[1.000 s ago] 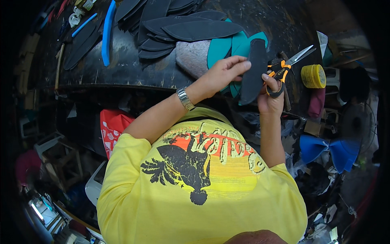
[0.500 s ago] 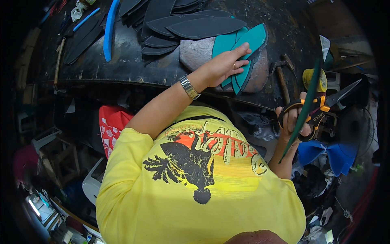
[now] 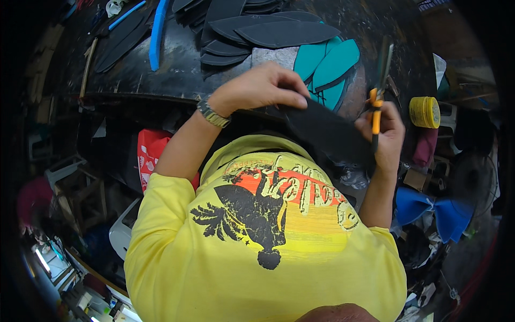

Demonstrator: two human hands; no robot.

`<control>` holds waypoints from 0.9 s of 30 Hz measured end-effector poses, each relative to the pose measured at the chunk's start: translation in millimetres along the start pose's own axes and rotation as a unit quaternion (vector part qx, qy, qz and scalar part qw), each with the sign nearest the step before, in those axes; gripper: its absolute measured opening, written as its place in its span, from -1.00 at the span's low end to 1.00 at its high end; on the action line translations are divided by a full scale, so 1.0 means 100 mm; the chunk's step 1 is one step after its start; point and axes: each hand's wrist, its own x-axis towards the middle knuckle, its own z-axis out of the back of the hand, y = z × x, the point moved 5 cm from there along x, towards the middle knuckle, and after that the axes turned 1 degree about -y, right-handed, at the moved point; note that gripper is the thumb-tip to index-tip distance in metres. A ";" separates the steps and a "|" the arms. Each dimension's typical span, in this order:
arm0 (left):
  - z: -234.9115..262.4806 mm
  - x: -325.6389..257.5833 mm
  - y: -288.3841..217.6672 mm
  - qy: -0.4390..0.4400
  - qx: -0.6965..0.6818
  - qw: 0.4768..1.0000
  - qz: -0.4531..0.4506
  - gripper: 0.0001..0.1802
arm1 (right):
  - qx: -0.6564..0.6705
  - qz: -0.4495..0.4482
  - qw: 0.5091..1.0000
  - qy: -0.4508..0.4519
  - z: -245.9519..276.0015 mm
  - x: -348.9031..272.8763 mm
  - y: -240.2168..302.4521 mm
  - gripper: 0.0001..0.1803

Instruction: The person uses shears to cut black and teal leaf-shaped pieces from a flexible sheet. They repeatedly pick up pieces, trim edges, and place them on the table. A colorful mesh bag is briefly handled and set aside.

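Observation:
My left hand (image 3: 263,88) pinches one end of a black leaf-shaped sheet (image 3: 327,129) between thumb and fingers. The sheet hangs before the table's near edge, its black face toward me. At its other end is my right hand (image 3: 386,129), closed around orange-and-black scissors (image 3: 377,110) whose blades point up and away. The right fingers also seem to touch the sheet there; the blades look nearly edge-on. Just beyond the sheet, several teal leaf-shaped pieces (image 3: 338,61) overlap on a worn block (image 3: 263,56). Many similar black pieces (image 3: 289,33) are piled farther back.
Blue strips (image 3: 157,35) and a thin wooden stick (image 3: 89,67) lie on the dark table (image 3: 177,83) at left. A yellow tub (image 3: 424,112) stands right of my right hand. Lower right holds a blue bow-shaped piece (image 3: 434,209); a red bag (image 3: 150,155) is at lower left.
My left hand has left the teal pieces, moved nearer me and gripped the black sheet. My right hand has turned the scissors upright. A teal-edged piece held there now shows no green.

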 end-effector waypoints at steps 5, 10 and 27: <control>0.43 -0.14 0.05 -0.238 -0.117 0.962 -0.062 -0.77 | -0.007 0.176 0.968 -0.179 0.25 -0.16 0.34 -0.61; 0.37 -0.09 0.15 -0.240 -0.177 0.951 -0.086 -0.58 | 0.082 -0.217 0.966 0.115 -0.16 -0.37 -0.31 -0.45; 0.17 -0.10 0.29 -0.165 -0.354 0.920 -0.034 -0.64 | 0.086 -0.304 0.921 0.229 -0.35 -0.51 -0.71 -0.49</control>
